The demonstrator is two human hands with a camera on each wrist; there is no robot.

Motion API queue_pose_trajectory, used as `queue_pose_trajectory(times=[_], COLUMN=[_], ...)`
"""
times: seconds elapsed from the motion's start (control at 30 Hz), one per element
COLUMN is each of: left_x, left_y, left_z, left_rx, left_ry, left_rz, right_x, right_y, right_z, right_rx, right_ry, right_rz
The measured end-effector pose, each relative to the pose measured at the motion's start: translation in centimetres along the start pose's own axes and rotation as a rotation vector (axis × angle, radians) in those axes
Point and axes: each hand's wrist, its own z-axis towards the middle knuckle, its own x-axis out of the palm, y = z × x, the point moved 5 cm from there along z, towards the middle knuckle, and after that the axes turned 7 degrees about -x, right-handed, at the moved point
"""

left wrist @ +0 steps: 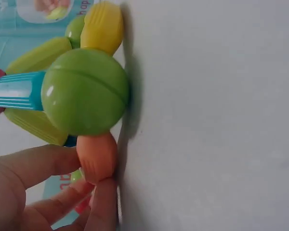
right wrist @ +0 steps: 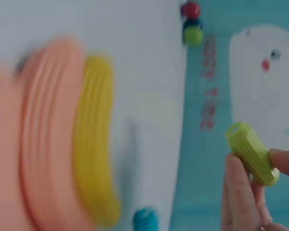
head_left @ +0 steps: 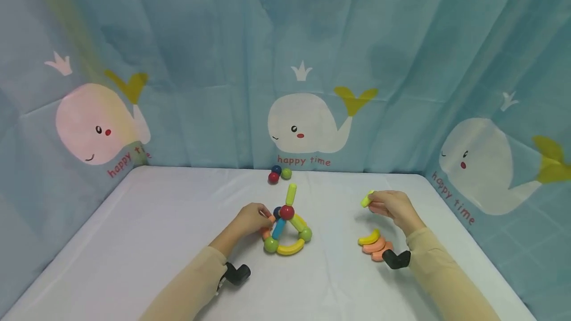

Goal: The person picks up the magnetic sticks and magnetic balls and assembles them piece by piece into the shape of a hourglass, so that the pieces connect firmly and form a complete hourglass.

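My left hand (head_left: 252, 219) is at the left side of a built frame of magnetic rods and balls, pinching its curved orange rod (left wrist: 97, 156) between thumb and fingers. That rod meets a green ball (left wrist: 85, 91), from which a blue rod (head_left: 278, 229) rises to a red ball (head_left: 287, 212) on top. A yellow-green rod (head_left: 291, 194) stands up from the red ball. A curved yellow rod (head_left: 291, 247) forms the front of the base. Off to the right, my right hand (head_left: 393, 208) holds a short yellow-green rod (right wrist: 253, 154) above the table, between thumb and fingertips.
Below the right hand lie a curved yellow rod (head_left: 369, 237) and several curved orange rods (head_left: 373, 246), side by side. At the table's back edge sit a loose red ball (head_left: 273, 178), a dark blue ball (head_left: 276, 169) and a green ball (head_left: 286, 173). A whale-print curtain (head_left: 200, 128) hangs behind.
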Motion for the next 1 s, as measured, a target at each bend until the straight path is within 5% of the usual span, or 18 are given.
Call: queue_pose_trajectory(times=[0.2,0.5,0.73,1.0], left_x=[-0.3,0.3,0.6,0.7], left_y=[0.1,-1.0,-1.6,-1.1], left_z=[-0.2,1.5,1.9,0.8], left_rx=[0.008,0.099,0.120,0.062], left_ry=[0.002,0.098,0.105,0.014], left_rz=[0.015,0.038,0.106,0.027], right_x=[4.7,11.3,13.5,14.5], right_y=[3.0,3.6,3.9,4.3], right_z=[-1.8,-3.2,-4.2,-4.2], right_rx=[-0.140,-0.179,-0.200,-0.227], right_ry=[0.035,0.066,0.053,0.039], right_rz=[-0.009,0.077,0.106,0.130])
